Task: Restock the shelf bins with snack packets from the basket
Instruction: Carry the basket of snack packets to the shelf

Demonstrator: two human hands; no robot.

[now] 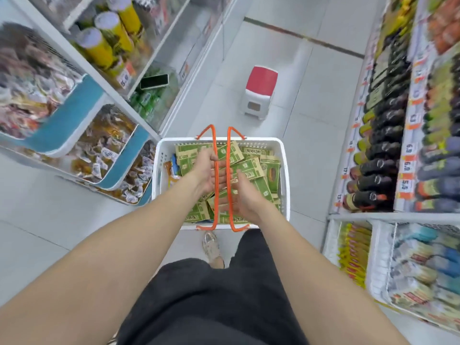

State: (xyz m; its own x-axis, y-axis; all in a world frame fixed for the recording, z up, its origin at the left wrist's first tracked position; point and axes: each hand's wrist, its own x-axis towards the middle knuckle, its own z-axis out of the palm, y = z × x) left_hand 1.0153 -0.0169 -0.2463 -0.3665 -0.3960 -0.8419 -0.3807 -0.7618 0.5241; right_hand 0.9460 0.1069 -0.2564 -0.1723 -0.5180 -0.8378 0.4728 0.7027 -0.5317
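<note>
Clear-wrapped snack packets [99, 150] in blue-rimmed white shelf bins [74, 114] smeared by blur and cut by the left edge, print on green paper packets [251, 168] in the white plastic basket [261, 139] too small to read, dark glass bottles [379, 169] blurred

white basket [261, 139], apparently full, green snack packets [249, 168]

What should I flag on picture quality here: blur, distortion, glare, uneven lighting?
Head view: strong wide-angle distortion, with straight lines bowing outward toward the edges. The snack bins at left and the bottles at right are motion-smeared. The basket and green packets in the centre are fairly sharp. Lighting is bright and even, with soft shadows and no harsh glare.
</note>
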